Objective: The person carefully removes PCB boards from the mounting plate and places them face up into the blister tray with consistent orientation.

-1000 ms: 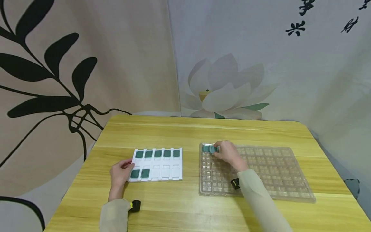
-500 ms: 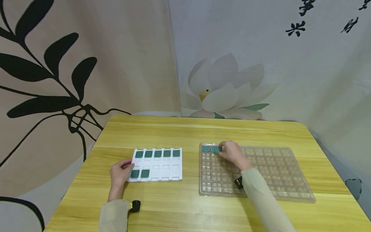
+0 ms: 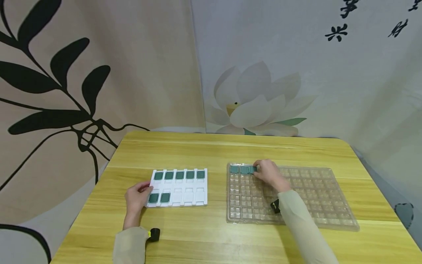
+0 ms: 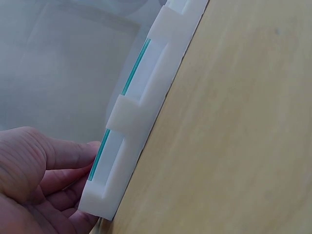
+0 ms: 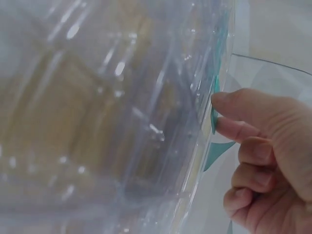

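My left hand grips the left edge of a white slotted tray. Dark green square glass pieces fill its back row, and two more sit at the left of its front row. In the left wrist view, the thumb lies by the teal edge of one glass piece. At the back left of a clear plastic compartment tray, my right hand pinches a small teal glass piece between thumb and forefinger. Further teal pieces lie in the back row to its left.
Both trays lie on a yellow wood-grain table, with a strip of bare wood between them. Behind the table hangs a printed curtain with leaves and a lotus. Each wrist carries a small black camera.
My right hand has shifted rightward along the clear tray's back row, and more teal glass shows to its left. My left hand and the white tray have stayed in place.
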Demonstrator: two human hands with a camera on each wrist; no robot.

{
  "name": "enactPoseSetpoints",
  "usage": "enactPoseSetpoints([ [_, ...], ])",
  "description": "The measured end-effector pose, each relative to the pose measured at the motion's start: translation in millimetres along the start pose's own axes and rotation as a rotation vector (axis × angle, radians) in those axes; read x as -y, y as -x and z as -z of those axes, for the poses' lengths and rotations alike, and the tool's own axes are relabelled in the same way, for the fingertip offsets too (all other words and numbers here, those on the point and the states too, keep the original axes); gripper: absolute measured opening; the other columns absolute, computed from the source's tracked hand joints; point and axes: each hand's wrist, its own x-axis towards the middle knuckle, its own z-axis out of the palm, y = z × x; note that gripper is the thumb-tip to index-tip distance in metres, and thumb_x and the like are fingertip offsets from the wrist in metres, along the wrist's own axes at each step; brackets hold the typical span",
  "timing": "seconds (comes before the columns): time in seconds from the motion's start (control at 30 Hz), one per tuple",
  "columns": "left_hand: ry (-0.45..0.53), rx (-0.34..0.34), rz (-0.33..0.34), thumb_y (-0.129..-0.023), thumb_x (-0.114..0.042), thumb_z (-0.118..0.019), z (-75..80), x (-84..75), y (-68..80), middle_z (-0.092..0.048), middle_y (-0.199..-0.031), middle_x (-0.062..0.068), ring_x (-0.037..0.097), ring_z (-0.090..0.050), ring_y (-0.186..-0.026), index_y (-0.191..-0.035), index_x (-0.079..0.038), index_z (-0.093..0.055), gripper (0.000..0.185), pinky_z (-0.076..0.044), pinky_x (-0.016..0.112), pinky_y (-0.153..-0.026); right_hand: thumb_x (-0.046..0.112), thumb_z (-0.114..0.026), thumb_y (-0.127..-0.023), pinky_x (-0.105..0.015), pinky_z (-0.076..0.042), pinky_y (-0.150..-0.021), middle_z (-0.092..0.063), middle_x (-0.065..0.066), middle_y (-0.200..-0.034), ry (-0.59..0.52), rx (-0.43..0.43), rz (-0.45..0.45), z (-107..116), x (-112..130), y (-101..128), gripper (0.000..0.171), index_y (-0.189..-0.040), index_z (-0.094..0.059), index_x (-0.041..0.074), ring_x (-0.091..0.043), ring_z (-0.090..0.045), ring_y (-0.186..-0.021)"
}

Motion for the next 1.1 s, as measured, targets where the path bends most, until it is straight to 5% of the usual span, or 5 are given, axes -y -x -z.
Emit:
enactPoseSetpoints([
  [0.17,-0.004,0.001,0.003,-0.086,-0.003,-0.063,-0.3,-0.1,-0.1,-0.063,-0.103,0.029,0.034,-0.06,-0.089,-0.109,0.009,-0.065,0.026,-0.037,0.01,-0.052,0.007,-0.071,-0.079,-0.027,-0.032,-0.049,-0.057,-0.004,-0.06,0.019,-0.003,0.009,2.2,-2.7,2.0,0.023,-0.099,-0.067,-0.004,-0.011,-0.034,-0.048],
  [0.43,0.001,0.008,0.023,-0.087,-0.003,-0.062,-0.2,0.2,0.0,-0.062,-0.105,0.028,0.033,-0.059,-0.09,-0.111,0.008,-0.064,0.026,-0.035,0.008,-0.053,0.009,-0.072,-0.08,-0.03,-0.038,-0.053,-0.068,-0.016,-0.086,0.036,0.015,-0.009,3.1,-2.6,3.2,0.024,-0.1,-0.068,-0.003,-0.014,-0.041,-0.052],
  [0.73,-0.002,0.004,0.014,-0.086,-0.003,-0.062,-0.4,-0.1,0.2,-0.063,-0.102,0.029,0.033,-0.06,-0.089,-0.109,0.009,-0.064,0.026,-0.036,0.01,-0.051,0.009,-0.071,-0.082,-0.027,-0.035,-0.05,-0.063,-0.008,-0.069,0.001,0.017,-0.033,2.1,0.8,3.9,0.023,-0.101,-0.068,-0.002,-0.011,-0.036,-0.048],
  [0.9,-0.006,0.003,0.011,-0.086,-0.003,-0.062,-0.6,0.2,-0.3,-0.063,-0.102,0.028,0.033,-0.06,-0.089,-0.109,0.008,-0.065,0.026,-0.036,0.01,-0.052,0.01,-0.068,-0.084,-0.025,-0.031,-0.045,-0.043,0.001,-0.048,-0.043,0.021,-0.04,1.9,9.8,4.2,0.024,-0.104,-0.067,-0.003,-0.009,-0.03,-0.043],
  [1.1,-0.002,0.004,0.005,-0.086,-0.003,-0.062,-1.5,1.2,-1.1,-0.063,-0.101,0.028,0.033,-0.06,-0.088,-0.109,0.008,-0.065,0.026,-0.036,0.01,-0.052,0.011,-0.067,-0.085,-0.023,-0.027,-0.043,-0.035,0.004,-0.044,-0.074,0.033,-0.031,0.4,23.9,1.5,0.024,-0.105,-0.067,-0.002,-0.008,-0.023,-0.041],
])
